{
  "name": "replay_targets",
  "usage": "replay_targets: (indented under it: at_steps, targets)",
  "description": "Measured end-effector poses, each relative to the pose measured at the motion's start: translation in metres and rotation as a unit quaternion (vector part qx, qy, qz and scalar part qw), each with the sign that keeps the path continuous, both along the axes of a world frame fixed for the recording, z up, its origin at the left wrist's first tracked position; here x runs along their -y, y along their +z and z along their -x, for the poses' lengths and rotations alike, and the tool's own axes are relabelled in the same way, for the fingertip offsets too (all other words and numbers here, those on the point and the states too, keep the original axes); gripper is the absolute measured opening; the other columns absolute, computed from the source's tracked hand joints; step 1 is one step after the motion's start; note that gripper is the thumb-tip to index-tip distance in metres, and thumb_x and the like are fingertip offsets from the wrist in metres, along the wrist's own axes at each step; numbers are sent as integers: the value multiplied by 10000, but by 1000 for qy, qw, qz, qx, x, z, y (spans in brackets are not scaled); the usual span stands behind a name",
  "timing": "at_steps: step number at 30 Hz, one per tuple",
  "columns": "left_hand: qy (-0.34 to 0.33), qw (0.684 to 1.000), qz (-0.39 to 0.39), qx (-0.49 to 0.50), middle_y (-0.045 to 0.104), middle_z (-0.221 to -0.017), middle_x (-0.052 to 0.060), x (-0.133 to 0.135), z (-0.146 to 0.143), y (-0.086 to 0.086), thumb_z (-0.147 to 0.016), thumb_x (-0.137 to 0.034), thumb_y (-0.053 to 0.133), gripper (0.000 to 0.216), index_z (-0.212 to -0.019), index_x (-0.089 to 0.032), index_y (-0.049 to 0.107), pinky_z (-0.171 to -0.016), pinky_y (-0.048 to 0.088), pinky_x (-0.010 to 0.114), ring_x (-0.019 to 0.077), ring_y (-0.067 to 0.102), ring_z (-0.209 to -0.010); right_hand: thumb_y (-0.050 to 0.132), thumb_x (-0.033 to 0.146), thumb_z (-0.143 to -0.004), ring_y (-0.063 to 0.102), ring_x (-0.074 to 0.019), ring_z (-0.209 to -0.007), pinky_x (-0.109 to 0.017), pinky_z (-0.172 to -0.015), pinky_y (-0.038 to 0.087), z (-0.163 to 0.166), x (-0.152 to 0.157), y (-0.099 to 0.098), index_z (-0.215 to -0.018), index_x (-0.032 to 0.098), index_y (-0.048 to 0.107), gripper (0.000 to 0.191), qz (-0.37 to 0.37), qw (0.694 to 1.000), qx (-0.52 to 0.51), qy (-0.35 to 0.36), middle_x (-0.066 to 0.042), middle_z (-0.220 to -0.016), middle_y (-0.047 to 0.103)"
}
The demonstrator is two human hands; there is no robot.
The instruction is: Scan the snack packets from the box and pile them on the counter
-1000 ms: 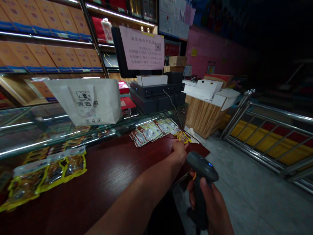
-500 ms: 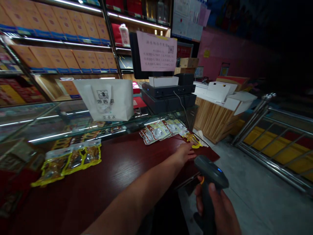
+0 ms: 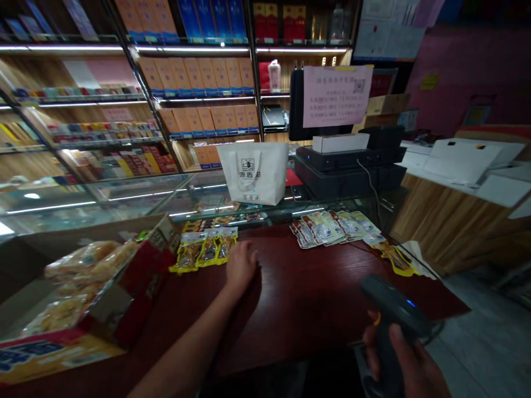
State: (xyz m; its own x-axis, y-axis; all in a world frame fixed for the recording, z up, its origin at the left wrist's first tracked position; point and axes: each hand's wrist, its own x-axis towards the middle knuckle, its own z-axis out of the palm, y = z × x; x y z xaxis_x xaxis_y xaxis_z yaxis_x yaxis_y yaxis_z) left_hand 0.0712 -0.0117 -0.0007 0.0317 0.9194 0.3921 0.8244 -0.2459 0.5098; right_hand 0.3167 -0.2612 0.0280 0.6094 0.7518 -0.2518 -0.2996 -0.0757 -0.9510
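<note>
My left hand [image 3: 241,264] rests over the dark red counter [image 3: 298,298], fingers together and slightly curled, right beside a row of yellow-edged snack packets [image 3: 204,250]; it holds nothing that I can see. My right hand [image 3: 404,362] grips a dark handheld barcode scanner [image 3: 392,309] with a small blue light, low at the right. Further right on the counter lie a fan of red-and-white packets [image 3: 334,226] and one yellow packet [image 3: 396,260] near the counter's edge.
An open carton of bagged snacks [image 3: 74,301] stands at the left front. A white paper bag [image 3: 254,172] sits on the glass display case [image 3: 124,199]. Behind are a black till with a pink notice [image 3: 335,95], stocked shelves and a wooden side counter [image 3: 448,221].
My view has swung left. My left hand let go of the yellow packet at the right end and moved left across the counter to the yellow-edged packets. The scanner stayed in my right hand.
</note>
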Motion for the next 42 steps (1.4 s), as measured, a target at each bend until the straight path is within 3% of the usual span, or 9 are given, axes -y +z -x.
replay_targets:
  at_steps: [3,8,11,15,20,23,28,35,42]
  targets:
    - [149,974,30,-166,606,-1229,277,-16,47,9,-895,-329,558,384,-1161,-64,639,-973,442,537,427,533,-1209,704,785,-700,545,-172,-469,-292,-441,457,7,-9,-2,-1019,180,684,684,9,999,6,33,-45,-637,701]
    - [148,960,78,-225,620,-1235,289,-15,66,-1,-936,-424,504,445,-1146,-63,658,-944,449,540,446,521,-1238,688,767,-745,510,-150,-456,-250,-414,414,27,-19,-1,-989,170,701,645,-2,999,11,48,-4,-532,622]
    - [118,969,108,-188,645,-1243,242,-17,68,-7,-876,-437,614,492,-1229,-94,625,-960,453,488,413,551,-1230,717,725,-757,515,-125,-462,-235,-433,430,36,-25,-4,-1063,157,689,646,-15,998,3,54,-17,-653,694]
    - [64,980,184,-33,694,-1156,182,-27,77,-11,-734,-373,783,693,-1316,-77,550,-898,476,350,312,659,-1088,738,692,-762,518,-110,-463,-220,-427,436,42,-30,-10,-1124,156,668,650,-20,998,-17,65,-20,-741,723]
    - [27,973,223,52,689,-766,37,-28,83,-13,-721,-259,756,197,-853,-163,647,-667,452,274,218,670,-754,719,702,-773,536,-123,-500,-223,-445,454,52,-29,-7,-1092,153,685,636,-24,997,7,79,-23,-738,715]
    - [7,976,206,70,619,-656,-5,-21,79,-14,-754,-236,704,180,-679,-199,545,-617,409,254,180,610,-669,719,702,-773,526,-121,-488,-223,-436,447,56,-27,-5,-1043,154,699,612,-34,996,6,81,-20,-706,701]
    - [-37,975,172,135,617,-669,-20,1,61,-13,-834,-273,585,118,-759,-210,520,-589,432,241,150,586,-616,725,667,-792,521,-110,-473,-217,-425,435,61,-28,-4,-1050,158,702,571,-46,996,-12,75,-27,-731,709]
    - [-144,909,181,347,723,-785,38,51,17,9,-753,-473,687,355,-930,-166,659,-606,553,282,186,674,-671,684,637,-849,516,-103,-451,-221,-463,433,63,-39,3,-975,169,684,485,-99,989,36,100,-13,-673,692]
    - [-167,935,153,274,730,-727,26,77,-6,18,-857,-448,611,292,-944,-174,663,-611,546,270,176,675,-645,631,634,-887,541,-124,-447,-235,-490,437,69,-51,16,-820,180,644,460,-107,980,115,122,31,-508,592]
